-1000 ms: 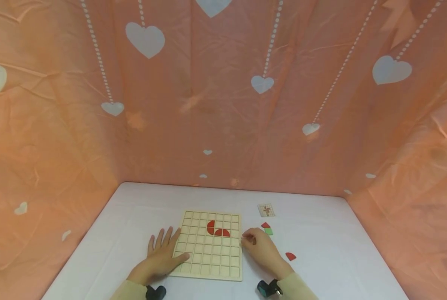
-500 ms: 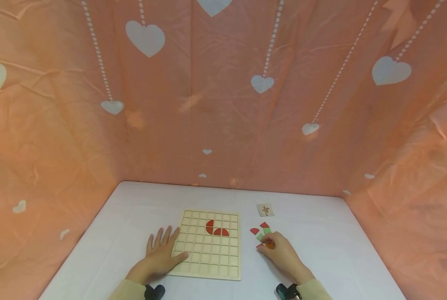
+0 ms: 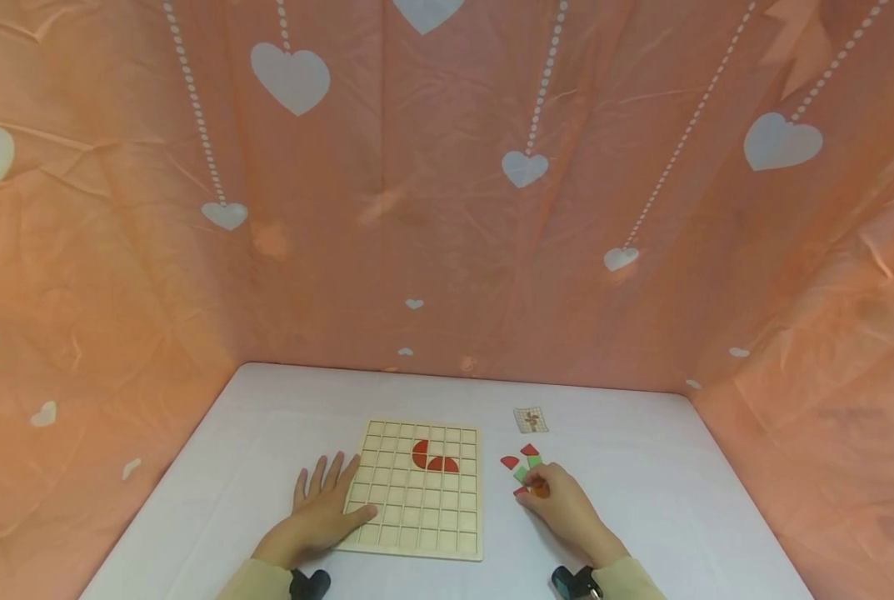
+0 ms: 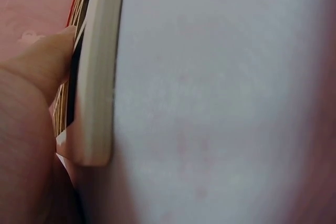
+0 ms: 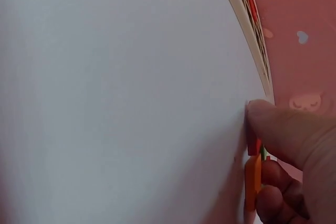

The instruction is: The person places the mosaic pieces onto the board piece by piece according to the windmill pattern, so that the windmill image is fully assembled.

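Observation:
My left hand (image 3: 319,508) lies with spread, straight fingers at the left edge of a wooden grid board (image 3: 417,517), thumb on its top; the left wrist view shows the thumb (image 4: 44,59) over the rim. Red quarter-circle pieces (image 3: 420,455) sit in the board's cells. Right of the board, my right hand (image 3: 566,508) has curled fingers low over the table. Its thumb touches a red piece (image 5: 253,139) and appears to pinch it; the index fingertip is hidden in the right wrist view. An orange piece (image 5: 253,182) lies beside the curled fingers.
Beyond the right hand lie two more red pieces, one quarter-circle (image 3: 510,462) nearer the board, and green pieces (image 3: 521,474). A small pattern card (image 3: 531,420) is farther back. A pink-orange cloth (image 3: 447,250) with hearts surrounds the white table (image 3: 304,400).
My right hand has moved from the board's edge rightward to the loose pieces, uncovering red and green ones. A red piece formerly beside that hand no longer shows. The left hand stays put.

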Demonstrator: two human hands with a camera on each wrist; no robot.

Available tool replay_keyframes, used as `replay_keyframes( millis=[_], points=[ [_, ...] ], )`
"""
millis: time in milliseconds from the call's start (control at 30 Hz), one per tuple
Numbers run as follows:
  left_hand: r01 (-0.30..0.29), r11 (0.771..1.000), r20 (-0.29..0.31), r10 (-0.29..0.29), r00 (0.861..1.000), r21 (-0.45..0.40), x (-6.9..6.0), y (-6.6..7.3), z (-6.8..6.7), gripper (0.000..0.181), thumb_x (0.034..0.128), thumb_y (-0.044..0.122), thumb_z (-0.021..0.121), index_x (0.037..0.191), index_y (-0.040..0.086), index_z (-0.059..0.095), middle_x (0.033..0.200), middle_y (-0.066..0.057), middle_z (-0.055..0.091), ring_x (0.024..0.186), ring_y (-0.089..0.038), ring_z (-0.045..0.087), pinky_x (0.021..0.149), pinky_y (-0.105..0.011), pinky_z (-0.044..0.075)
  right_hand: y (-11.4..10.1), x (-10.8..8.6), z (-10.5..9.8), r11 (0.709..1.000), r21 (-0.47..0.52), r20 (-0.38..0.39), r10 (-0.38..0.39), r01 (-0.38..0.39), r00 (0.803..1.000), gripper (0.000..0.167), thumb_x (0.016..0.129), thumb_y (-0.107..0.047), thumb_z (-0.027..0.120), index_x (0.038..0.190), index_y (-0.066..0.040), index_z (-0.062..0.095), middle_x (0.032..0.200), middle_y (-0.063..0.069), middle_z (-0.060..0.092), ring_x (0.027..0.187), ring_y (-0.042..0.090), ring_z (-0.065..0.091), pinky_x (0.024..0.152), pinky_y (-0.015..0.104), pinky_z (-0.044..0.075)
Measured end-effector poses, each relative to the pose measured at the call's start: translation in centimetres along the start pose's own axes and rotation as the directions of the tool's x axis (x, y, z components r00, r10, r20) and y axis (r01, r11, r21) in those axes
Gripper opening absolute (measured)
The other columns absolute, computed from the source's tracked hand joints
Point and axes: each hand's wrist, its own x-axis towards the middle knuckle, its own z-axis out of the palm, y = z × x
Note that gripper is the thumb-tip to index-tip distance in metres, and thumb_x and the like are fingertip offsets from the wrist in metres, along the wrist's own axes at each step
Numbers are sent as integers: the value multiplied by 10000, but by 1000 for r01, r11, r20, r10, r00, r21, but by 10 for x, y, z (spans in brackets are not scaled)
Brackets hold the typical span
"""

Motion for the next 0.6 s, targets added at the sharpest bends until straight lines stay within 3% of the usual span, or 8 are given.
replay_keyframes(
  millis=[300, 600],
  points=[
    [-3, 1000, -9, 3, 1000, 16, 2, -3, 3, 974, 866, 653, 553, 1542, 52, 190, 1583, -251, 48, 1426, -460, -87, 1071, -616, -157, -7, 1, 3, 997, -37, -23, -62, 61, 998, 136, 834, -196, 775, 884, -167, 651, 862, -55, 565, 791, 123, 513, 731, 352, 471],
    [-2, 1000, -6, 2, 1000, 4, 3, -4, 4, 974, 867, 650, 553, 1542, 52, 188, 1584, -250, 43, 1426, -459, -95, 1069, -611, -170, -15, 4, 8, 994, -35, -23, -108, 107, 994, 105, 837, -143, 763, 883, -138, 668, 829, -53, 578, 740, 104, 504, 664, 300, 463]
  ],
)
